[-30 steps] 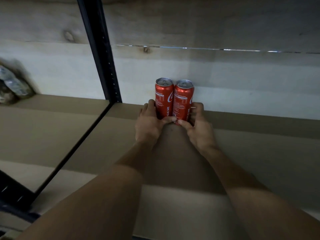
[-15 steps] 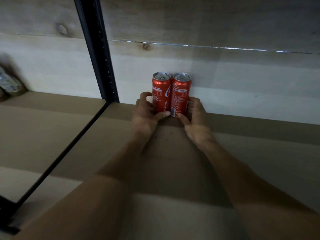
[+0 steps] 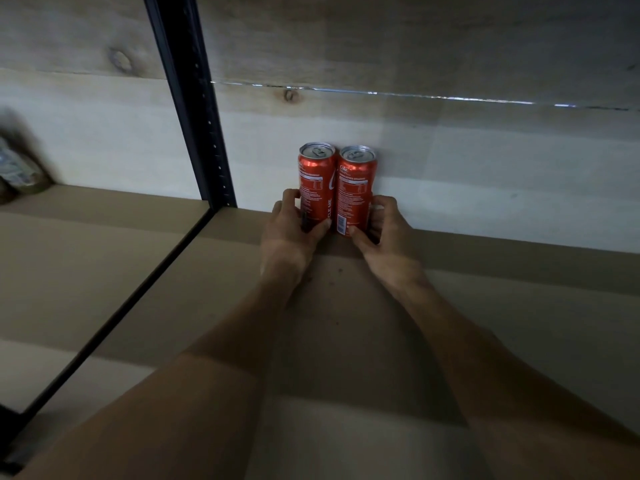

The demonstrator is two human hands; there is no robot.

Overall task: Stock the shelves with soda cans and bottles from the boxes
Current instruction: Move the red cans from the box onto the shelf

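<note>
The shelf (image 3: 485, 323) is a broad brown board, bare over nearly all that shows, so by my reading the stocking has barely begun: only two cans are on it, and no boxes or bottles are in view. The plank back wall (image 3: 450, 174) closes the shelf from 9 to 3 o'clock. A black upright post (image 3: 194, 116) stands at 10 o'clock, and its rail runs down toward 7, splitting off a neighbouring bay (image 3: 86, 265).

The left hand (image 3: 287, 233) wraps the lower part of the left can (image 3: 316, 181), thumb across the front and fingers curled behind. The right hand (image 3: 384, 237) holds the right can (image 3: 356, 188) the same way. Both cans stand upright at 12 o'clock, touching each other, with their bases on the board and seemingly against the wall, just beside the post.

Open room lies toward 3 o'clock along the wall and toward 6 o'clock for front rows; the post limits any shift toward 9. A blurred bagged item (image 3: 20, 168) sits at 9 o'clock in the other bay.
</note>
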